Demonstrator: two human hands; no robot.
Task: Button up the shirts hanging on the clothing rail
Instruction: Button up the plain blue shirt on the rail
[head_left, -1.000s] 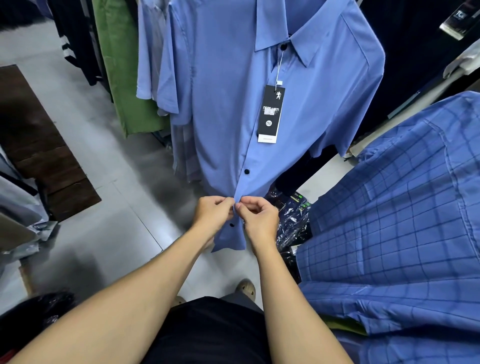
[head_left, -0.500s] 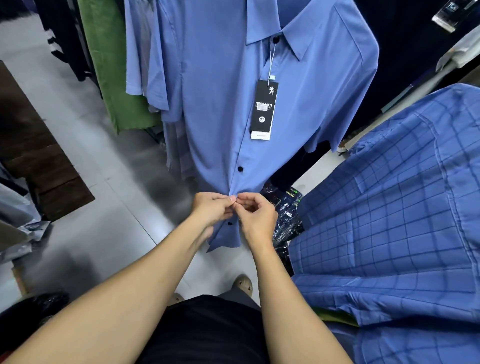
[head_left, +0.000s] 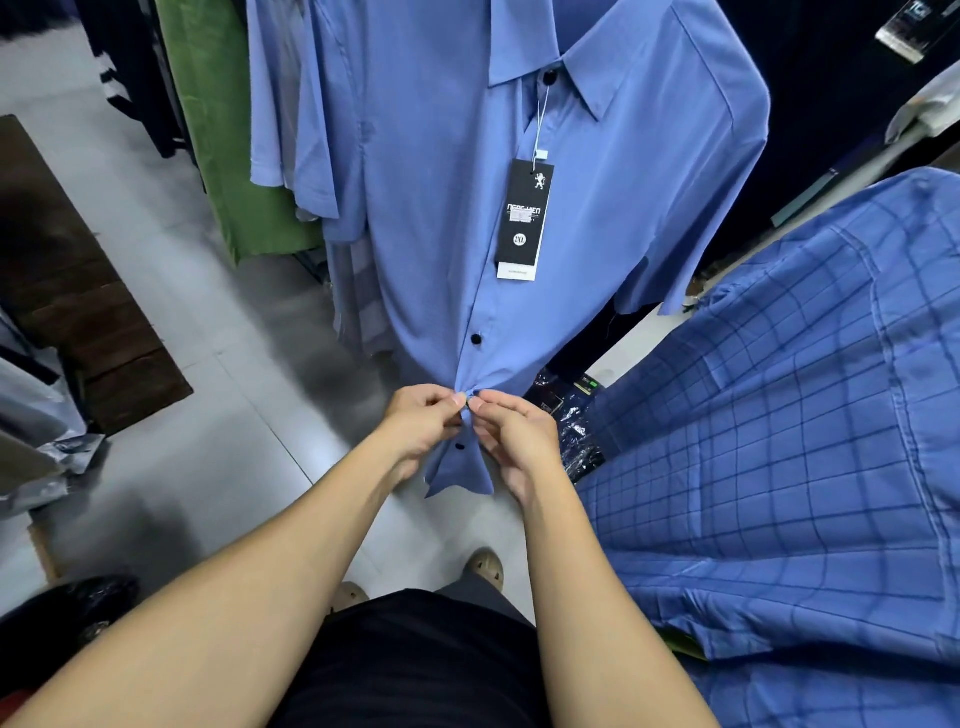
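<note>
A plain blue short-sleeved shirt (head_left: 447, 197) hangs in front of me with a black price tag (head_left: 523, 218) dangling from its collar button. Black buttons run down its front placket; one fastened button (head_left: 476, 339) shows above my hands and another (head_left: 460, 446) just below them. My left hand (head_left: 423, 423) and my right hand (head_left: 514, 431) meet at the placket near the hem, thumbs and forefingers pinching the two cloth edges together. The button between my fingertips is hidden.
A blue checked shirt (head_left: 779, 467) hangs close on the right. A green garment (head_left: 228, 156) and more blue shirts hang at the back left. A dark wooden panel (head_left: 67, 291) lies on the grey tiled floor. Packaged clothes (head_left: 571, 415) lie under the rail.
My hands have stayed pinched at the same spot on the lower placket, with the fingertips shifting slightly. The view has drifted a little, so the shirt sits slightly differently in the frame.
</note>
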